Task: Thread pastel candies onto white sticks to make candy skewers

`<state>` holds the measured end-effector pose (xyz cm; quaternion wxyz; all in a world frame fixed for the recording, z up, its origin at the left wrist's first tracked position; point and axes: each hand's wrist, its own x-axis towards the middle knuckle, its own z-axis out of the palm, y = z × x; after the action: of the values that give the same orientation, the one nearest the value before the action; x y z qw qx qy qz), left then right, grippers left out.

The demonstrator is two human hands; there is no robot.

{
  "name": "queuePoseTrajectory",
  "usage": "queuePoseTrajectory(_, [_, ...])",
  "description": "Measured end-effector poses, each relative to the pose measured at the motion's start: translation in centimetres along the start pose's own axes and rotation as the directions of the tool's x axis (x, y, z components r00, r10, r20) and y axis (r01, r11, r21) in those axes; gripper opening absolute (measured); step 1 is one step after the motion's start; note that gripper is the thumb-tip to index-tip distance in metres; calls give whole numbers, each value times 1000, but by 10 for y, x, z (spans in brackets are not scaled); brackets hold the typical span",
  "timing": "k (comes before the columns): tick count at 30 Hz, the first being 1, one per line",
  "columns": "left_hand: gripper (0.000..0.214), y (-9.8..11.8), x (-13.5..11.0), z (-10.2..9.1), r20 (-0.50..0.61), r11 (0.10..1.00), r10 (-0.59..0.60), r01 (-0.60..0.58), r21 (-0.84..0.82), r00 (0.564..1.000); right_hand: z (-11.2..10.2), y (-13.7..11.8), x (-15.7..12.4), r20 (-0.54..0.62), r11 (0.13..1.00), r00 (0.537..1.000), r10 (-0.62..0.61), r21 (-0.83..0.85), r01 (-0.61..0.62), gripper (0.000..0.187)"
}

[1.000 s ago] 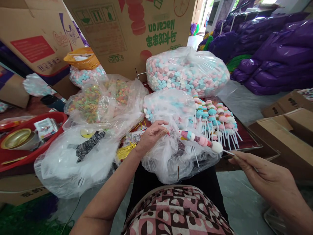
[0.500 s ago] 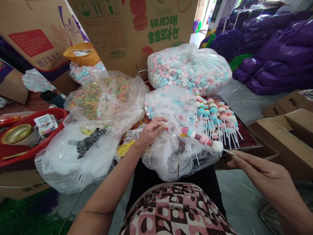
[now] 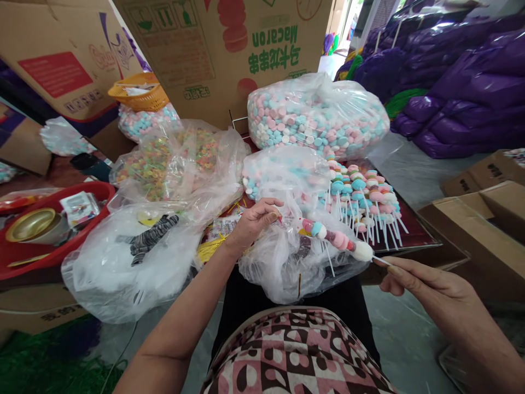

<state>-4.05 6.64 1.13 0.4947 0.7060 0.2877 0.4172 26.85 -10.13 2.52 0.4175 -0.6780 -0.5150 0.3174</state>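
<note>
My right hand pinches the white stick of a marshmallow skewer, which slants up to the left over my lap. Pink, blue, white and dark pieces are threaded on it, with a big white one nearest the stick. Closed at the fingertips, my left hand grips the edge of what looks like a clear printed plastic sleeve. The skewer's far end lies at or inside this sleeve; the overlap is hard to see. Below both lies a crumpled clear bag. Finished-looking skewers are piled just beyond, sticks toward me.
Large bags of marshmallows and gummy candy stand behind. Yellow twist ties lie near my left wrist. A red basin with bowls sits far left, a cardboard box at right, and a tall carton at the back.
My right hand has shifted slightly, and the skewer now tilts a little differently, its far end showing more pieces. My left hand has barely moved.
</note>
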Motion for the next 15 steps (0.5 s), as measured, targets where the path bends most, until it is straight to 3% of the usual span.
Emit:
queuePoseTrajectory(3, [24,0,0,-1,18,999,-3,2,34,1000,-3,6,0,2,996,1000,-31,-85,31,36])
queuePoseTrajectory(6, [26,3,1,-2,42,995,-4,0,96,999,-4,11,1,-74,982,994,-82,-174,68,36])
queuePoseTrajectory(8, [28,5,1,-3,48,992,-2,-4,127,999,-3,12,2,-105,986,990,-90,-147,74,34])
queuePoseTrajectory(12, [28,10,1,-3,71,985,4,-16,170,997,1,8,4,-41,1000,999,-14,-27,12,33])
queuePoseTrajectory(15, [26,15,1,-3,97,978,24,-44,206,995,5,5,4,-40,998,999,-17,-61,15,36])
